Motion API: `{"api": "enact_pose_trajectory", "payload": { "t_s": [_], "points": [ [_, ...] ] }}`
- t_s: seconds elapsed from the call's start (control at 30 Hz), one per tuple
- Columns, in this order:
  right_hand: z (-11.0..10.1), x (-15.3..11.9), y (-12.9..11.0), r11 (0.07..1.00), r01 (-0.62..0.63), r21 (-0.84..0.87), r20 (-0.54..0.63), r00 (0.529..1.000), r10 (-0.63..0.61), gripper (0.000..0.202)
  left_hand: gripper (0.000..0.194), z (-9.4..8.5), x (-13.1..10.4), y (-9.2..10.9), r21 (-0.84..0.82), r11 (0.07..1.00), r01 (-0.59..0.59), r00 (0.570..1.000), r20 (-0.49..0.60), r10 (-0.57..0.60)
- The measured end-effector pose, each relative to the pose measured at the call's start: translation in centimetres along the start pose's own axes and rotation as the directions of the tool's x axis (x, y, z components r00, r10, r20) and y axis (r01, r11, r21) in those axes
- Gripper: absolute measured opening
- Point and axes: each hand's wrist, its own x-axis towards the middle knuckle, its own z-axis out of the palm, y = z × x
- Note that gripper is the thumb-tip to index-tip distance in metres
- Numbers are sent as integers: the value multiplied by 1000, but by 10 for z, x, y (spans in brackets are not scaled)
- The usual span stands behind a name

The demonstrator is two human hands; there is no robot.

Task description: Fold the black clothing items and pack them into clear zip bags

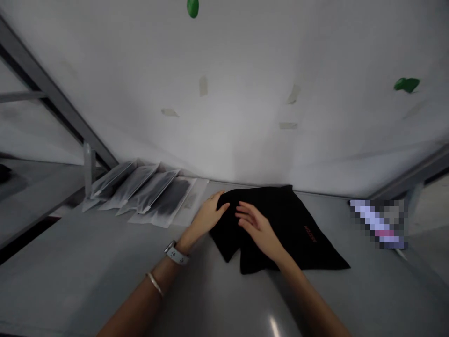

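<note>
A black garment (280,224), in shape like a pair of shorts, lies spread on the grey table. Small red lettering (310,234) shows on its right part, and a notch parts its lower left edge. My left hand (209,213) rests at the garment's left end, fingers stretched and thumb apart. Over the middle of the black cloth is my right hand (257,227), its fingers slightly bent and apart, holding nothing. Whether the right fingertips touch the cloth I cannot tell. A watch (176,253) and a bangle (154,283) are on my left arm.
Several clear zip bags (147,192) with dark contents overlap at the back left of the table (87,262). A white sheet wall (231,93) with tape pieces rises behind. At the right lies a pixelated object (379,224). Metal frame bars (63,98) flank both sides.
</note>
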Motion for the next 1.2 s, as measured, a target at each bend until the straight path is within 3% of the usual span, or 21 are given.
{"api": "enact_pose_trajectory", "payload": {
  "t_s": [0.07,0.13,0.17,0.23,0.3,0.5,0.63,0.73,0.83,0.9,1.03,1.2],
  "points": [
    [-28,7,10,988,44,-148,-181,981,-71,44,48,8,5,-8,-6,999,49,999,-15,-50],
    [-63,12,26,892,-8,-451,-352,920,-170,45,45,8,9,-16,-3,997,75,996,-40,-75],
    [-79,13,35,822,-61,-566,-379,905,-194,47,41,6,10,-19,-2,997,80,996,-47,-80],
    [-105,13,51,690,-157,-707,-353,923,-152,44,34,1,11,-23,-2,997,74,996,-44,-74],
    [-119,9,60,656,-172,-735,-328,937,-122,34,30,-5,9,-25,-1,998,68,997,-37,-68],
    [-124,-4,51,644,-206,-737,-270,963,-2,19,23,-24,4,-25,5,995,98,994,-43,-98],
    [-129,-6,49,591,-149,-793,-255,962,-100,48,11,-32,1,-28,-53,996,78,995,70,-74],
    [-133,-3,58,574,-106,-812,-213,969,-122,59,20,-32,2,-35,-65,995,75,993,91,-68],
    [-134,4,68,521,-145,-841,-223,971,-90,53,24,-28,2,-41,-27,996,91,987,135,-86],
    [-134,11,70,475,-157,-866,-228,969,-95,38,19,-25,2,-42,6,998,66,986,152,-66],
    [-142,23,55,466,-121,-876,-200,972,-124,13,16,-27,7,-32,93,996,-11,1000,22,9],
    [-158,28,5,467,-84,-880,-230,936,-265,16,27,-44,22,-8,100,985,-143,973,-168,158]
  ]
}}
